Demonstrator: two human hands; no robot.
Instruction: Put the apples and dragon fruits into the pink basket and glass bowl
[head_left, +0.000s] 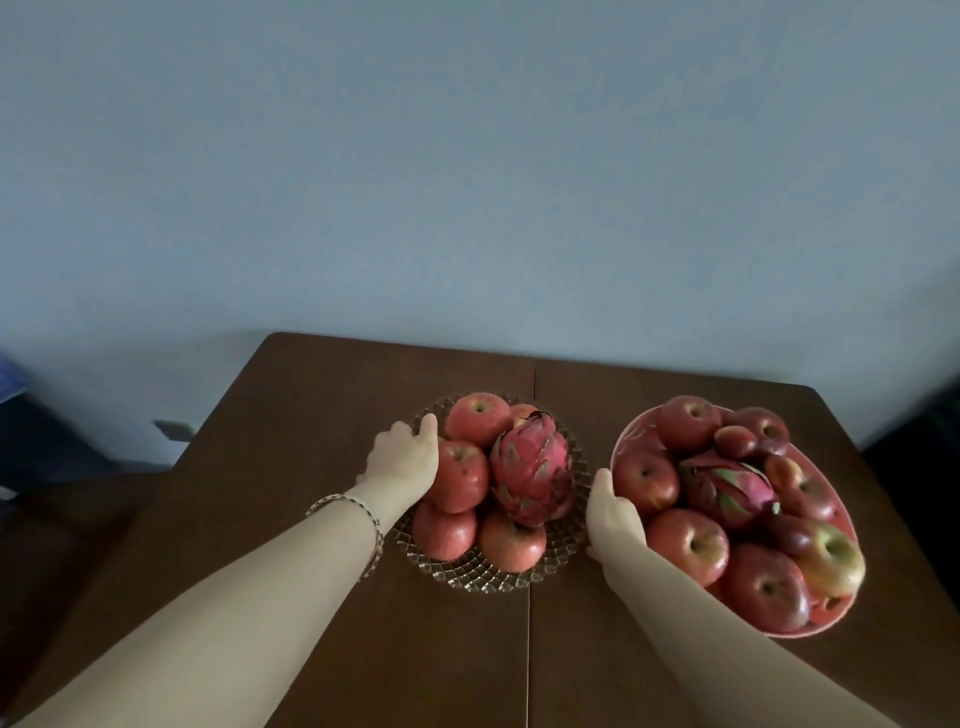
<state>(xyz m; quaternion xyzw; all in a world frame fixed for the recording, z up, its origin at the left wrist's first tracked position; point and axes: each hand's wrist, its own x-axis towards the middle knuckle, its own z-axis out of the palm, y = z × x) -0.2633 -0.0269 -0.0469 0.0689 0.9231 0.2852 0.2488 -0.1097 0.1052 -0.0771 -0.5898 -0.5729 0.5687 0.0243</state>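
A cut-glass bowl (483, 579) at the table's middle holds several red apples (511, 540) and one dragon fruit (532, 467). To its right the pink basket (631, 434) is heaped with several apples (688, 543) and a dragon fruit (730, 491). My left hand (402, 457) lies against the bowl's left rim, touching an apple, fingers curled over the edge. My right hand (613, 514) grips the basket's left rim. A bracelet circles my left wrist.
The brown wooden table (311, 415) has a seam down its middle and its far edge against a pale blue wall. Dark furniture stands off the left and right sides. Bare wood lies in front of both containers.
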